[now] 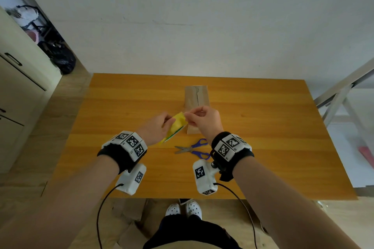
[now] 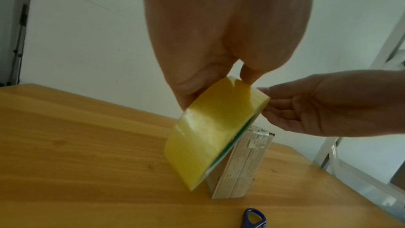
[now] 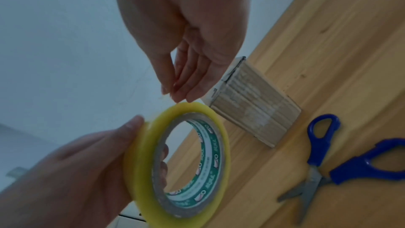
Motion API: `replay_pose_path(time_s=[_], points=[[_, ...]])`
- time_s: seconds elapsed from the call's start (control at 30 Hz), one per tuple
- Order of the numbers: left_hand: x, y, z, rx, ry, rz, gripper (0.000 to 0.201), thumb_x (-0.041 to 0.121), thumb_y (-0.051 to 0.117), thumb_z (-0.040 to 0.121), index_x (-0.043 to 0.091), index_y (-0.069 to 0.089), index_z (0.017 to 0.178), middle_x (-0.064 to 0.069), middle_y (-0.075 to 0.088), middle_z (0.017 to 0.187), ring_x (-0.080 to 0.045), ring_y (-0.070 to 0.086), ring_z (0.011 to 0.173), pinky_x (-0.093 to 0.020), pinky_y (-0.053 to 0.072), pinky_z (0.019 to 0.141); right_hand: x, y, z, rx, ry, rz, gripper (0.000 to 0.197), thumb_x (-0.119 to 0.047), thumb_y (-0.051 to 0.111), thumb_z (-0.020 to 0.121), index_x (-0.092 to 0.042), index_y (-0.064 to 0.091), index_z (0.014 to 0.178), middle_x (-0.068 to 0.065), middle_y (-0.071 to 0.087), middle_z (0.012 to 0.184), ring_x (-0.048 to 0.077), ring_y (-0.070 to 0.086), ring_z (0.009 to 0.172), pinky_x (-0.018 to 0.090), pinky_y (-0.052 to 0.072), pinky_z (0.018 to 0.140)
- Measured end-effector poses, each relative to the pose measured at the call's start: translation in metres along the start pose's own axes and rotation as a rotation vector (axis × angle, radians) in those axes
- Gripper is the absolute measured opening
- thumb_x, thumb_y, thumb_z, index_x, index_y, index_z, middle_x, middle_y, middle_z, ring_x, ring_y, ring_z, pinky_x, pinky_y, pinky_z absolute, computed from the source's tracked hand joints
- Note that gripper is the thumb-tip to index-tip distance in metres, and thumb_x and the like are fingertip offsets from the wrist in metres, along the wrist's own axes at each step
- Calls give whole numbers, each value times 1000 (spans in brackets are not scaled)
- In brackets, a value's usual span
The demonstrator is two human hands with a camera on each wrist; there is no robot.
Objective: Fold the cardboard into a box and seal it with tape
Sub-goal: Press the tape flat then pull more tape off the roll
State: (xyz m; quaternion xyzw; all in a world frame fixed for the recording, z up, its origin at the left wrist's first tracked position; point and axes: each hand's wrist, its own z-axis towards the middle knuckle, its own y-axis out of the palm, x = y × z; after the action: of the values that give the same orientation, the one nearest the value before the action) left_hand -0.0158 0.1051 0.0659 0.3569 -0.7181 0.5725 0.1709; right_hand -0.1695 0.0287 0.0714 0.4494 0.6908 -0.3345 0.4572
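A narrow cardboard box (image 1: 196,99) lies on the wooden table (image 1: 121,97), its flaps folded in and clear tape over its near end (image 2: 241,167). Just in front of it and above the table, my left hand (image 1: 169,122) grips a yellowish roll of clear tape (image 1: 176,125), with fingers through the core (image 3: 181,162). My right hand (image 1: 187,116) meets the roll's top edge. Its thumb and fingertips (image 3: 181,93) pinch there, where a small bit of loose tape lifts. In the left wrist view the roll (image 2: 210,131) hides part of the box.
Blue-handled scissors (image 1: 194,148) lie slightly apart on the table just near of the box, right of centre. A cabinet (image 1: 18,87) stands to the left and a metal frame (image 1: 344,95) to the right. Cardboard pieces (image 1: 125,218) lie on the floor under the table's near edge.
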Motion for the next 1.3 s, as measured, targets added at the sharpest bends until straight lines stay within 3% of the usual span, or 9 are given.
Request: replay_pose_path(time_s=[0.23,0.43,0.53,0.7,0.9,1.03,1.1,1.23,1.3], points=[[10,-8,-4,-32,63,138,29,32,34,98,10,48,110,10,47,72,-6,43,56,-21,30,49,-4,-6,6,-67,185,133,44,-13,77,76,-3,55,112,21,70,92,22,67,71,35,59,75],[13,-16,2,-73,82,206,26,33,35,98,12,48,106,8,48,71,-9,42,54,-22,29,49,-9,-11,10,-111,167,5,3,-10,71,82,-9,68,80,11,69,85,19,64,77,31,55,78],[10,-15,7,-31,64,166,28,35,39,96,11,52,101,5,51,72,-9,44,56,-23,30,50,-7,-11,11,-42,96,-114,10,-16,69,84,-18,64,75,2,66,82,14,60,80,25,49,71],[10,-8,14,-36,-14,114,30,35,41,96,9,55,95,2,49,67,-9,40,54,-22,29,48,1,-6,6,91,32,-124,6,-14,63,88,-9,66,88,7,68,90,17,62,86,18,45,64],[9,-13,22,-51,-52,-108,48,41,47,92,15,35,52,1,30,51,-13,28,46,-21,22,47,9,-16,0,150,46,-68,10,-15,62,88,-13,65,79,0,65,74,12,60,71,22,45,65],[7,-17,22,-109,-57,-157,56,62,46,82,8,57,73,-10,43,62,-19,41,58,-25,30,55,3,-22,-1,105,82,-37,12,-18,69,83,-12,67,72,3,67,72,13,61,68,21,46,61],[6,-20,21,-150,-51,-187,58,55,49,85,0,64,81,-11,51,71,-21,47,67,-27,35,61,2,-23,-3,89,87,-50,14,-20,74,80,-11,68,71,3,67,70,11,61,65,20,47,59],[3,-30,21,-234,-44,-263,32,27,54,91,8,62,66,-4,53,62,-16,48,60,-22,34,59,7,-25,-5,146,88,-30,15,-18,72,81,-10,67,70,3,65,67,11,58,61,18,48,57],[-1,-28,22,-206,-49,-173,43,39,52,88,5,59,62,-4,47,56,-16,42,51,-23,30,54,9,-28,-4,193,87,-6,15,-16,71,82,-11,67,69,3,65,67,11,59,62,18,48,57]])
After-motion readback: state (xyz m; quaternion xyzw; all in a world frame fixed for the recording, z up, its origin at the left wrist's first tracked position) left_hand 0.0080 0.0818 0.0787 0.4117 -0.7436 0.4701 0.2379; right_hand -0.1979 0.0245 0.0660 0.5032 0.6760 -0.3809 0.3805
